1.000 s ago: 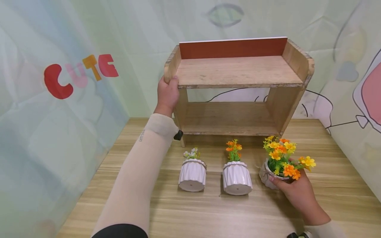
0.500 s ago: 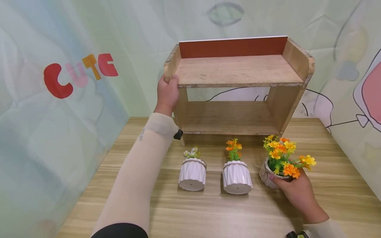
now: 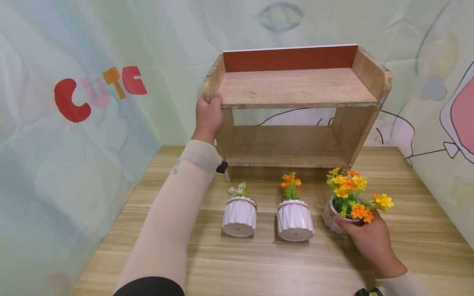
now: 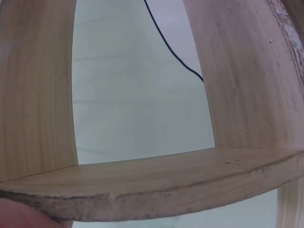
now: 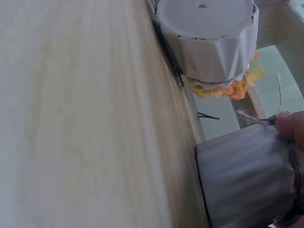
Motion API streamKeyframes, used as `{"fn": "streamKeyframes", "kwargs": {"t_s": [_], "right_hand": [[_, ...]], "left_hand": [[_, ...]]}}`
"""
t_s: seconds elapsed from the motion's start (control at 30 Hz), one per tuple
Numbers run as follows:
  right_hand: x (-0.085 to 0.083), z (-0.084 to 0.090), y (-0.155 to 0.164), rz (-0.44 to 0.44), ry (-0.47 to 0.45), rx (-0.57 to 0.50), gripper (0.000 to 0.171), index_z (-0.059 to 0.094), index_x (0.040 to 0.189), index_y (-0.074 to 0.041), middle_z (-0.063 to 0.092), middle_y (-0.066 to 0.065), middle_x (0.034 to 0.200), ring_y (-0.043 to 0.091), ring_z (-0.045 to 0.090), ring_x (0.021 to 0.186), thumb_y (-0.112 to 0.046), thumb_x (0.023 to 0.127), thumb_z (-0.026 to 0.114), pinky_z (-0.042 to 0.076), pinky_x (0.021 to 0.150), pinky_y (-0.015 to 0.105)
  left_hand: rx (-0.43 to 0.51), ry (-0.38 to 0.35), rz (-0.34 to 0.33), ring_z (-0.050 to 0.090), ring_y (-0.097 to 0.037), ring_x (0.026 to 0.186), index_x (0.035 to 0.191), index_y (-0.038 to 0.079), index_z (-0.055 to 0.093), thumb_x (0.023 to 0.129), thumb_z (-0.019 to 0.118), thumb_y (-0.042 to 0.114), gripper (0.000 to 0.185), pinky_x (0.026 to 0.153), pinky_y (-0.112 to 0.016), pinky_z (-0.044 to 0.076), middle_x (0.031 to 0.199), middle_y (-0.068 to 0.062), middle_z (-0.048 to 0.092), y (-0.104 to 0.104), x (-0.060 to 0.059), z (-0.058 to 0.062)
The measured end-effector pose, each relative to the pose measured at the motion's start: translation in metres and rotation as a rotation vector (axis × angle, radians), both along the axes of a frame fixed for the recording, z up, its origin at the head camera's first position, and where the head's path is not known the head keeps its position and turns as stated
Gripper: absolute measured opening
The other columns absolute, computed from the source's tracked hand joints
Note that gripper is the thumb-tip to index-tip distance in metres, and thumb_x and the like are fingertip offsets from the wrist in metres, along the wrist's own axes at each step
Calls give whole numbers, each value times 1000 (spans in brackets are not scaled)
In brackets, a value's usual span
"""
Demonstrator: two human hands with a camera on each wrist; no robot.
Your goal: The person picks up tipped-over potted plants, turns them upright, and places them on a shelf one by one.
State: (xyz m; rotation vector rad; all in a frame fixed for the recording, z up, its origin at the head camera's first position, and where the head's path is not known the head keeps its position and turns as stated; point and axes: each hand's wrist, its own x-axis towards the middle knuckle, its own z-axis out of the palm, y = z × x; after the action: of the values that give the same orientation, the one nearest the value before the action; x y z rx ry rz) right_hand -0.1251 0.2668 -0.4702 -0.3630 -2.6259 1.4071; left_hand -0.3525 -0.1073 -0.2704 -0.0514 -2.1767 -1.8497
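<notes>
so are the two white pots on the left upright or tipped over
Tipped: the left pot and middle pot lie on the table, bases toward the camera.

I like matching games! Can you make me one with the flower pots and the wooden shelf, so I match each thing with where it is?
Things:
1. pot with white flowers
2. pot with orange flowers
3. pot with yellow and orange flowers
4. wooden shelf

Places:
A. held at its top corner by the left hand
B. lying in the middle of the row
C. held by the right hand
D. lying at the left end of the row

Pairs: 1-D, 2-B, 3-C, 4-A
</notes>
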Motion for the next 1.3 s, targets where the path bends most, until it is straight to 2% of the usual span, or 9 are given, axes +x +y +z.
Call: {"fn": "streamKeyframes", "kwargs": {"t_s": [0.3, 0.5, 0.87, 1.2, 1.3], "right_hand": [[1, 5, -2, -11, 10, 29, 103, 33, 156, 12, 46, 38, 152, 53, 44, 141, -37, 85, 90, 35, 114, 69], [2, 13, -4, -11, 30, 53, 98, 41, 153, 10, 51, 36, 149, 51, 48, 138, -41, 84, 89, 38, 111, 69], [-3, 46, -4, -43, 6, 24, 100, 40, 155, 8, 49, 33, 154, 47, 47, 140, -46, 86, 87, 39, 111, 68], [-7, 80, -1, -36, 31, 30, 96, 39, 161, -4, 49, 23, 158, 42, 46, 139, -46, 88, 85, 40, 109, 67], [-9, 91, -1, -26, 33, 55, 94, 42, 160, -5, 51, 21, 156, 40, 49, 137, -47, 88, 85, 49, 103, 47]], "left_hand": [[-3, -6, 0, 52, -16, 132, 157, 11, 43, 109, 44, 38, 55, 119, -36, 38, 150, -9, 55, 0, 0, 0], [-5, -4, 1, 52, -16, 131, 156, 11, 44, 108, 44, 38, 55, 119, -36, 38, 150, -9, 55, 0, 0, 0], [-3, 11, 3, 52, -16, 131, 156, 9, 45, 107, 44, 36, 55, 118, -34, 38, 149, -10, 56, 0, 0, 0], [-3, 8, 7, 52, -15, 130, 157, 9, 43, 107, 45, 36, 57, 118, -34, 38, 150, -10, 56, 0, -1, 0], [2, 5, 7, 52, -16, 130, 158, 9, 42, 107, 45, 36, 58, 118, -35, 38, 150, -10, 55, 0, 0, 0]]}}
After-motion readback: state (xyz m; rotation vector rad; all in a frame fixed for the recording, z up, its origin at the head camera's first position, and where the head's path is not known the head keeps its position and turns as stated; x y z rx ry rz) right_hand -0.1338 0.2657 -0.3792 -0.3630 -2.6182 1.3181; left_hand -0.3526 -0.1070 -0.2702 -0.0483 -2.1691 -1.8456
